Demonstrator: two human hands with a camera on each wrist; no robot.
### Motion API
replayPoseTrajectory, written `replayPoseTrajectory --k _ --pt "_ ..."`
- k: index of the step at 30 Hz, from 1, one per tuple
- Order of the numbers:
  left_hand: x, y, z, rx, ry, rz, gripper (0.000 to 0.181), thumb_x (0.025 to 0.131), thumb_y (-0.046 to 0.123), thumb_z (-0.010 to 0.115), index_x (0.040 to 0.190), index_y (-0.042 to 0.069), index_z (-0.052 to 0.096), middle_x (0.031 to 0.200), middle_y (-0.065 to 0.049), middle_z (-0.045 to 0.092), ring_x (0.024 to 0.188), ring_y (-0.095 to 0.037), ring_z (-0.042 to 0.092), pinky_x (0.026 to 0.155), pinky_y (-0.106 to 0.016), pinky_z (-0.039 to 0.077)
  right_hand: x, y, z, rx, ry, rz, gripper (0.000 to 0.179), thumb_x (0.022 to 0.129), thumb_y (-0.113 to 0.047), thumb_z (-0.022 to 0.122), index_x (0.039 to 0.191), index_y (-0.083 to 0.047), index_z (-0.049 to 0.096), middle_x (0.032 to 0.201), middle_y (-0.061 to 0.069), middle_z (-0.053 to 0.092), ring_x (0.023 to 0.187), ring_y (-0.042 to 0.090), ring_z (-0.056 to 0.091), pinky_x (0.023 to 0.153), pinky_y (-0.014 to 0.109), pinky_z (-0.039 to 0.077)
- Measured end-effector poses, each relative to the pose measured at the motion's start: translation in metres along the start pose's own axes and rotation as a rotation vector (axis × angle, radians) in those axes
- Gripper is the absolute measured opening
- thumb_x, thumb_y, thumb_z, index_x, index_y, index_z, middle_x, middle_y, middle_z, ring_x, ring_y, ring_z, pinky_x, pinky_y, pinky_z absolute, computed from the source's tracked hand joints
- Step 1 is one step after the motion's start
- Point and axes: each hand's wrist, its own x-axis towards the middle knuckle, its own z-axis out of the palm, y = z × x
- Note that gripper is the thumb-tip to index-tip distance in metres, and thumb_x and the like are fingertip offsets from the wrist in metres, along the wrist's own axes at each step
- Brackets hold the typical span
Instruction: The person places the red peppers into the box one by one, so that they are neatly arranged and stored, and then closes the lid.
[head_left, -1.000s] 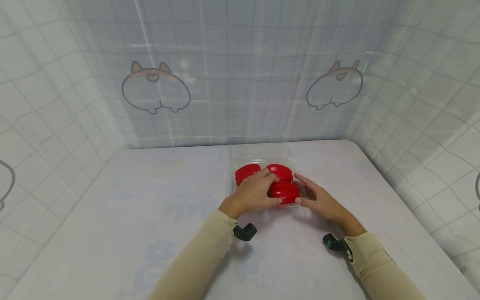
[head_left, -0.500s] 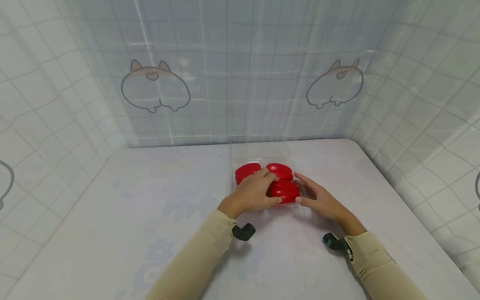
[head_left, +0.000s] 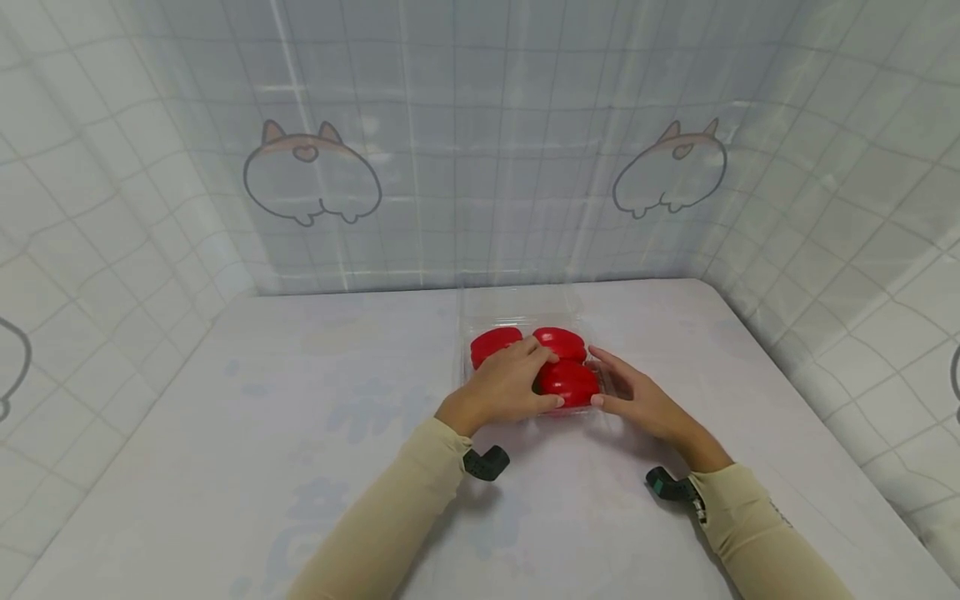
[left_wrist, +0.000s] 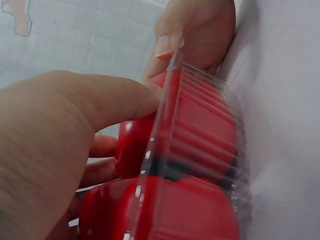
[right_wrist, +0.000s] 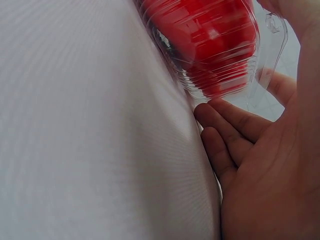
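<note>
A clear plastic box (right_wrist: 197,91) with a hinged lid (head_left: 517,302) folded back stands on the table. Glossy red bell peppers fill it: one back left (head_left: 493,342), one back right (head_left: 561,342) and one front right (head_left: 568,385). My left hand (head_left: 506,385) covers the front left of the box. Its thumb and fingers grip the front right pepper; in the left wrist view its thumb lies along the rim and another red pepper (left_wrist: 197,210) shows nearer the camera. My right hand (head_left: 643,406) holds the box's right end, thumb at the front corner, forefinger farther back.
The pale table (head_left: 300,400) spreads to both sides and in front of the box. A hanging tile-print sheet (head_left: 487,150) encloses the back and both sides. Dark wrist cameras (head_left: 487,463) sit below the sleeves.
</note>
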Motion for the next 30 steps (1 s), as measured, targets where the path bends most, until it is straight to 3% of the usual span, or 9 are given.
replayPoseTrajectory --k 6,12,19,27,30 --pt "-0.001 -0.006 -0.008 -0.124 -0.007 0.002 0.066 0.084 0.044 0.079 0.14 0.018 0.057 0.139 0.0 0.054 0.127 -0.018 0.049 0.09 -0.04 0.055 -0.001 -0.002 0.002 0.002 0.0 0.013 0.084 0.09 -0.033 0.073 0.159 -0.023 0.027 0.158 0.016 0.035 0.145 0.04 0.031 0.108 0.058 0.036" --pt "0.001 -0.026 -0.027 -0.211 0.064 -0.019 0.05 0.092 0.041 0.07 0.136 0.019 0.062 0.132 -0.001 0.059 0.119 -0.019 0.054 0.09 -0.041 0.055 0.0 -0.003 0.002 0.011 -0.007 0.015 0.084 0.091 -0.032 0.073 0.16 -0.023 0.026 0.157 0.015 0.036 0.144 0.039 0.033 0.108 0.058 0.038" --pt "0.004 -0.064 -0.043 -0.31 0.225 -0.117 0.033 0.098 0.033 0.063 0.127 0.016 0.067 0.12 0.0 0.064 0.111 -0.02 0.06 0.092 -0.039 0.054 0.0 -0.004 0.0 0.007 0.008 0.025 0.085 0.089 -0.033 0.074 0.159 -0.025 0.027 0.156 0.014 0.038 0.144 0.037 0.033 0.109 0.057 0.036" --pt "0.009 -0.109 -0.035 -0.489 0.47 -0.285 0.025 0.101 0.028 0.06 0.118 0.013 0.069 0.114 -0.002 0.066 0.109 -0.02 0.058 0.094 -0.039 0.052 0.001 -0.008 0.002 0.012 0.01 0.042 0.086 0.089 -0.035 0.075 0.16 -0.024 0.026 0.157 0.014 0.037 0.145 0.037 0.031 0.109 0.056 0.036" --pt "0.012 -0.12 -0.033 -0.579 0.511 -0.366 0.03 0.101 0.03 0.06 0.122 0.011 0.067 0.119 -0.006 0.064 0.113 -0.023 0.057 0.097 -0.042 0.05 0.001 -0.008 0.003 0.013 0.008 0.045 0.087 0.089 -0.034 0.075 0.16 -0.025 0.026 0.157 0.014 0.038 0.145 0.037 0.032 0.108 0.056 0.037"
